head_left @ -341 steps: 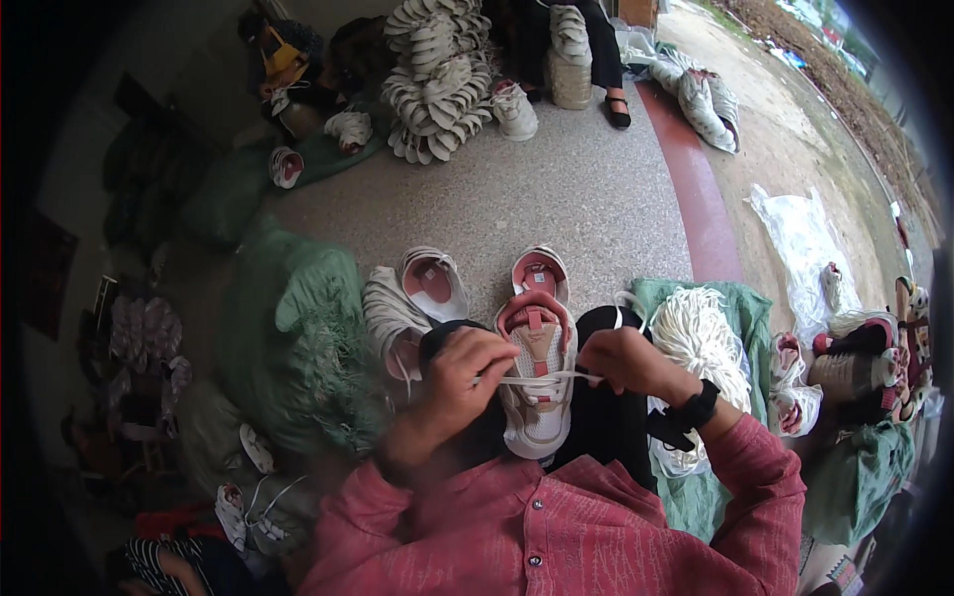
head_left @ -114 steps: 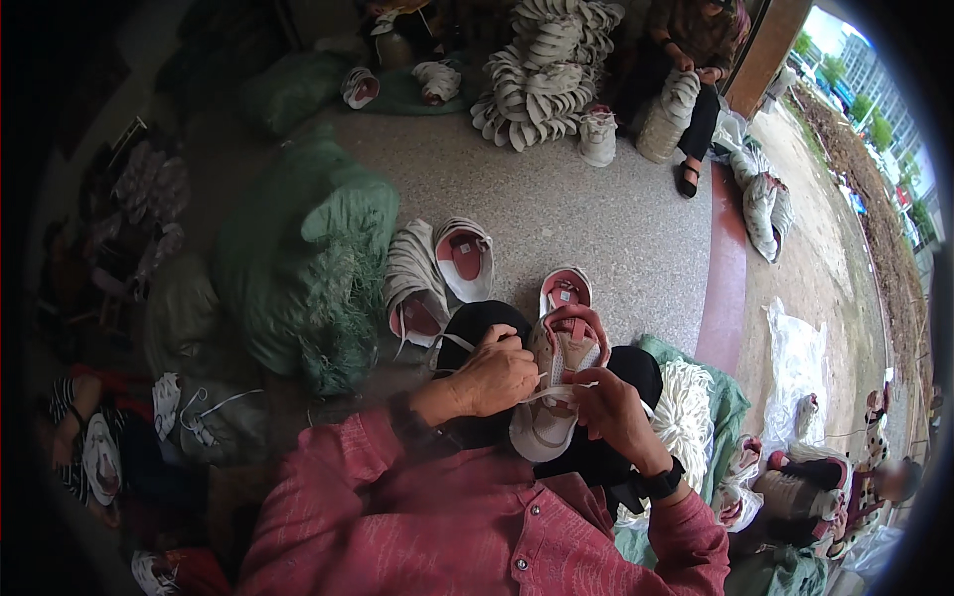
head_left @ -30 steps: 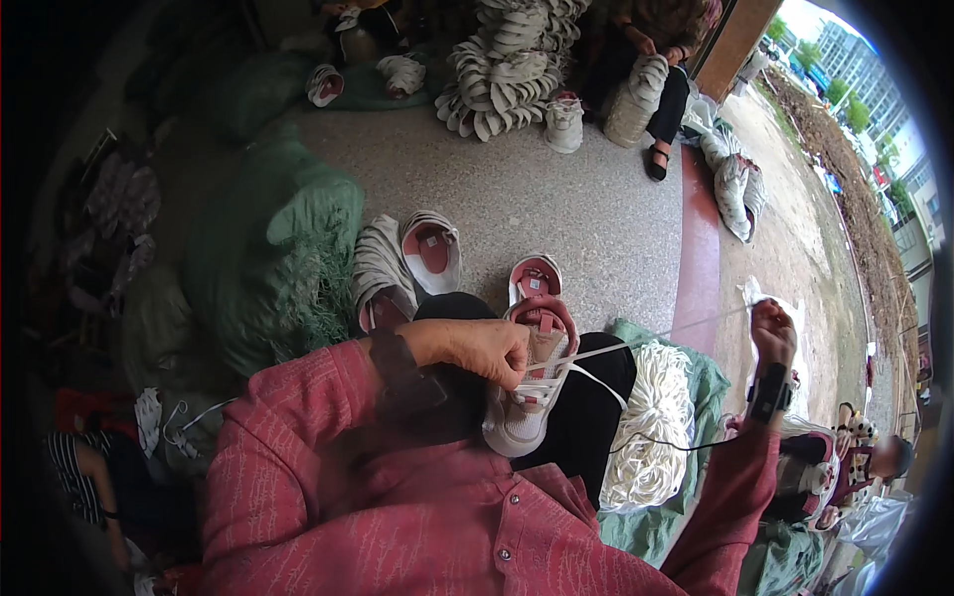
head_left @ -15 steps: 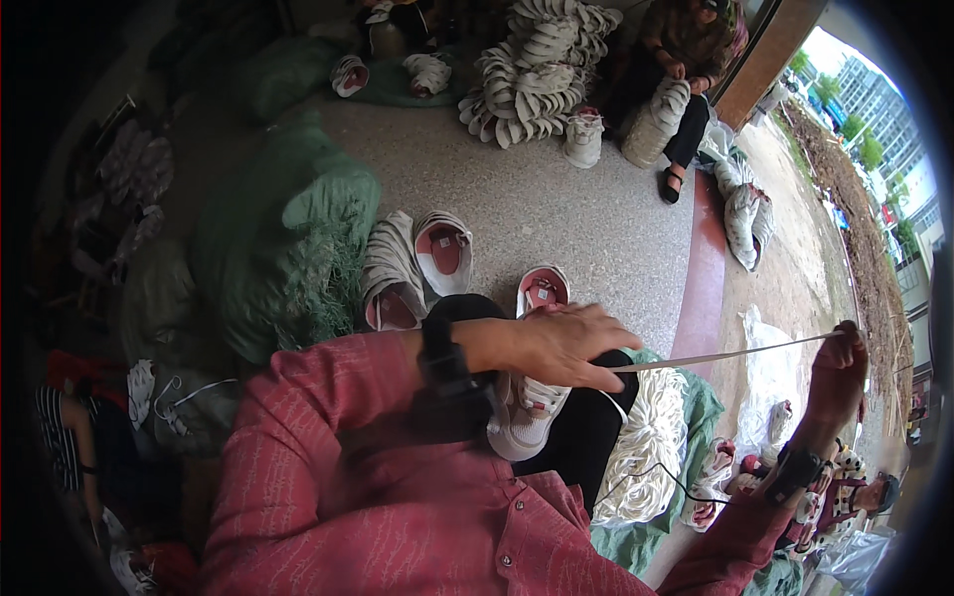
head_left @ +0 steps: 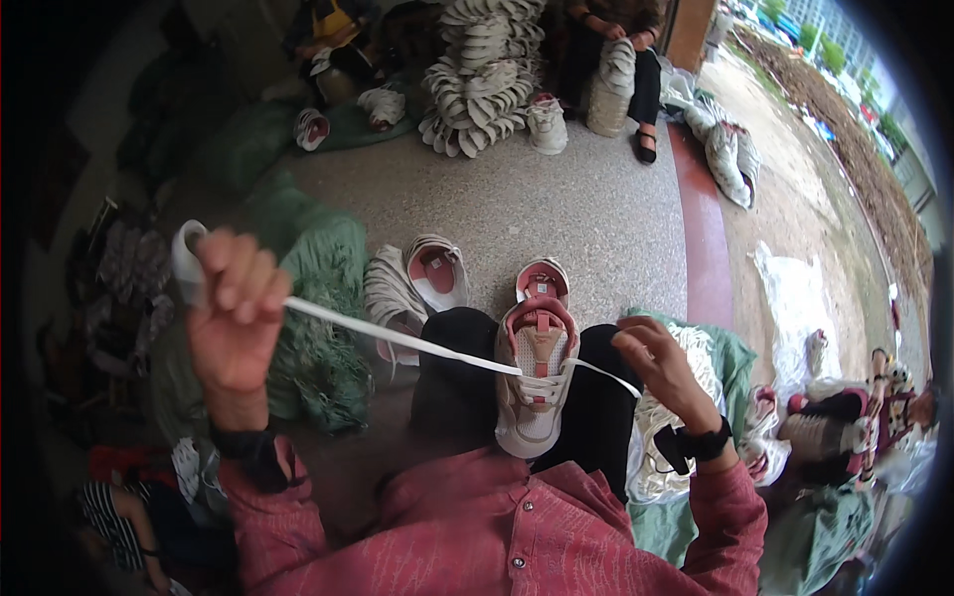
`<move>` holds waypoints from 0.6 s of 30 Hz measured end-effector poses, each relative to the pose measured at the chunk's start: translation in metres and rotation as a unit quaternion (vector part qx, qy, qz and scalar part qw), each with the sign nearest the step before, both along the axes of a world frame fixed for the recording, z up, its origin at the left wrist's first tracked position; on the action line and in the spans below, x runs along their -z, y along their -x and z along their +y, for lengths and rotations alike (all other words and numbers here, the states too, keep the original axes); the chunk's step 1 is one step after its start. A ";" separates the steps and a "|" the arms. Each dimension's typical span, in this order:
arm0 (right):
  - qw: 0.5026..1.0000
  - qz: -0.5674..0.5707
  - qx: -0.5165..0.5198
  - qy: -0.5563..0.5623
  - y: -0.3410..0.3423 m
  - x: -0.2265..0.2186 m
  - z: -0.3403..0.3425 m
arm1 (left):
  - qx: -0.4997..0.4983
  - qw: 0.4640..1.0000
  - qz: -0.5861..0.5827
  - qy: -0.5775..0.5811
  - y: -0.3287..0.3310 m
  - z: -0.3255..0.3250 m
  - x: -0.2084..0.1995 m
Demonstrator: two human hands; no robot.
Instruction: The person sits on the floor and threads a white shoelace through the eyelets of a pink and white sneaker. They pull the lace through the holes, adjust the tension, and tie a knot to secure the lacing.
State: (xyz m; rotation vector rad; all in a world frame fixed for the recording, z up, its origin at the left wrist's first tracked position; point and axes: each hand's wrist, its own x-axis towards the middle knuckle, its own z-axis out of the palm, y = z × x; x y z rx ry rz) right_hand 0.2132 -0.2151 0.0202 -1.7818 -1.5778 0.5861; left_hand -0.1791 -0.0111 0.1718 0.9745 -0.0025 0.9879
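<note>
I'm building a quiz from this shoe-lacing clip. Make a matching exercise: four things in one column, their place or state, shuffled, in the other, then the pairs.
Things:
1. left hand
2. right hand
3. shoe on the lap
4. stacked soles

Places or states:
A. heaped at the far side of the floor
B. raised out to the side, pulling the white lace taut
C. toe toward the person, lace threaded through its eyelets
D. close beside the shoe, pinching the short lace end

Pairs: 1-B, 2-D, 3-C, 4-A
</note>
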 end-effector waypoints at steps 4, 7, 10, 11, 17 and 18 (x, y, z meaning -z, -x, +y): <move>0.981 -0.177 -0.078 -0.035 0.026 0.025 -0.002 | -0.027 0.990 -0.102 0.092 0.067 0.014 0.009; 0.990 -0.026 -0.139 0.000 0.021 0.018 -0.008 | -0.050 0.993 -0.085 0.070 0.097 0.023 0.027; 0.933 0.354 -0.032 0.049 0.005 0.004 -0.027 | -0.154 0.987 -0.017 0.041 0.094 0.022 0.049; 0.922 0.386 0.022 -0.002 -0.001 0.000 -0.035 | -0.149 0.989 0.015 0.004 0.084 0.018 0.055; 0.549 0.779 0.017 -0.301 -0.058 0.004 -0.077 | -0.209 0.839 0.443 -0.236 -0.041 -0.042 0.121; 0.523 0.786 0.051 -0.326 -0.070 0.006 -0.088 | -0.189 0.812 0.443 -0.330 -0.061 -0.046 0.130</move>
